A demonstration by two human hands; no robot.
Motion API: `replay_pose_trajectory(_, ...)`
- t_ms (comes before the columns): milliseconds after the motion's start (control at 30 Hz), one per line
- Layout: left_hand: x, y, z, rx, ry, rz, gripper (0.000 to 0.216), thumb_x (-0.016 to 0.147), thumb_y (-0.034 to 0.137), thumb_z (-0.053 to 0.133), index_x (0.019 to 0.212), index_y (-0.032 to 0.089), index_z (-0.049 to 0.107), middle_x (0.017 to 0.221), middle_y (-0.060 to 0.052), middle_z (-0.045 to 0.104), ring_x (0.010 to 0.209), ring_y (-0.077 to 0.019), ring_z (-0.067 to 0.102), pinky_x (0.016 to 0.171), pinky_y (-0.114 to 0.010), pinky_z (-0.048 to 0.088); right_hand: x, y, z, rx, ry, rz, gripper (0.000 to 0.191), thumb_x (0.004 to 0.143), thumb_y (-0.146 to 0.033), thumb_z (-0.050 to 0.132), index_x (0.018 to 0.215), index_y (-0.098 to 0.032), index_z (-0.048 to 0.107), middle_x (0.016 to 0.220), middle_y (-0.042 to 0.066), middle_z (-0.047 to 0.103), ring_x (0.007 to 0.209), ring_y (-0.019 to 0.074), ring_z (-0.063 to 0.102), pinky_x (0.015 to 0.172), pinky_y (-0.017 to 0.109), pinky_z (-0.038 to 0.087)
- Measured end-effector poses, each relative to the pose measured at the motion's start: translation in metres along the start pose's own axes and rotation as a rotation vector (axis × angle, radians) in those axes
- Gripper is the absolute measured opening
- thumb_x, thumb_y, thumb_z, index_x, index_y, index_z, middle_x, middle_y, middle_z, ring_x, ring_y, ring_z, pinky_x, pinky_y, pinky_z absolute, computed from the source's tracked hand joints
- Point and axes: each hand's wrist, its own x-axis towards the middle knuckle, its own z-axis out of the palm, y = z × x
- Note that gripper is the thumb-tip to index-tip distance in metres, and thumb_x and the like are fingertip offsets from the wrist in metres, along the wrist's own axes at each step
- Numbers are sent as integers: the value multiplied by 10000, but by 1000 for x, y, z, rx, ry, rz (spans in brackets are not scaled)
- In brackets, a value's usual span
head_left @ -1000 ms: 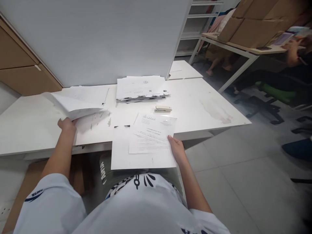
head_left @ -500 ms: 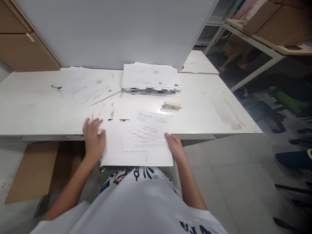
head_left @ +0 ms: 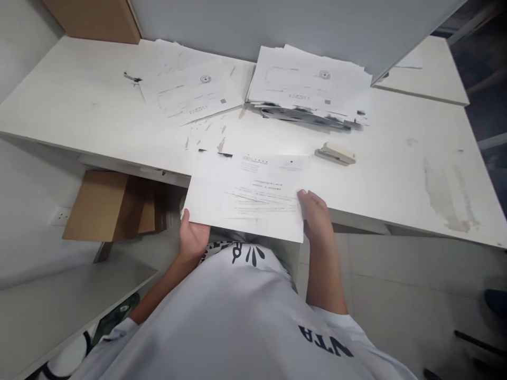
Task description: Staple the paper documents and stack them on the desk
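I hold a small set of printed white sheets over the front edge of the white table. My left hand grips the lower left corner from beneath, thumb on top. My right hand pinches the right edge, fingers curled under the paper. Both hands are closed on the sheets. A cream stapler lies on the table just beyond my right hand. Further back rest a thick stack of papers and a looser pile of sheets to its left.
A grey partition wall stands behind the piles. A black binder clip lies at the far left of the table. Under the table sits a brown cardboard box. A second white desk is at the back right.
My left hand put down the sheets it held at the left, swept back and took the lower left corner of the front sheets. The sheets are now squared together. The view tilted down.
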Motion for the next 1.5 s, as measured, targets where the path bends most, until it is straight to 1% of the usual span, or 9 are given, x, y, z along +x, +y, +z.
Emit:
replay_pose_trajectory(167,-21,-30,19,-11,-146,-289,508,918,398,589,1380,190,555,1428,-121,564,1384,-290,461,1145,-463,413,-16,-4,4,-554,-149,-109,507,813,-670,548,598,-211,538,586,12,590,644,193,548,610,289,402)
replay_pose_trajectory(300,-19,-43,26,-41,-73,-332,474,947,300,567,1406,186,535,1419,-97,576,1379,-265,469,1165,-428,400,-28,-11,-1,-882,-227,-112,496,894,-538,473,521,-213,441,526,5,524,535,151,438,541,281,270)
replay_pose_trajectory(600,-16,-40,29,-84,-40,-313,533,985,518,449,1411,214,550,1395,-72,597,1383,-244,464,1163,-387,405,-16,-31,-11,-535,66,-492,549,966,-599,375,576,-217,432,530,-23,449,551,127,455,554,263,368)
replay_pose_trajectory(767,-10,-44,32,-74,108,-270,496,959,275,577,1439,174,511,1419,-106,571,1344,-236,510,1151,-363,411,22,-86,39,-543,-142,-813,521,965,-622,402,731,-198,596,820,26,623,913,186,614,836,362,494)
replay_pose_trajectory(867,-3,-45,31,-115,217,-232,476,999,328,495,1432,132,516,1434,-143,549,1330,-238,525,1120,-344,436,31,-134,82,-559,-319,-1025,512,940,-648,437,781,-207,642,1049,23,650,1189,248,553,987,453,446)
replay_pose_trajectory(1033,-3,-39,24,-199,236,-219,556,1017,506,353,1418,173,546,1413,-123,573,1323,-236,533,1098,-349,453,35,-193,145,-408,-538,-1220,439,933,-527,526,608,-233,551,907,-1,660,1250,250,536,1042,403,461)
replay_pose_trajectory(1133,-5,-37,21,-190,211,-166,465,1008,403,453,1411,194,553,1407,-98,584,1328,-223,528,1097,-334,452,56,-200,176,-218,-532,-1077,420,955,-345,519,567,-223,417,759,3,579,1046,186,608,1003,325,506)
replay_pose_trajectory(1333,-6,-36,16,-125,222,-110,424,990,260,499,1403,188,557,1377,-95,610,1301,-211,554,1085,-314,463,116,-172,224,40,-553,-158,223,989,-180,413,767,-190,413,671,-44,429,713,92,637,591,170,456)
replay_pose_trajectory(1500,-10,-34,3,-127,235,-172,461,1019,406,406,1405,205,560,1367,-94,619,1291,-217,565,1066,-314,482,154,-134,246,11,-408,-3,96,976,-253,464,947,-162,471,742,22,593,658,139,658,503,193,447)
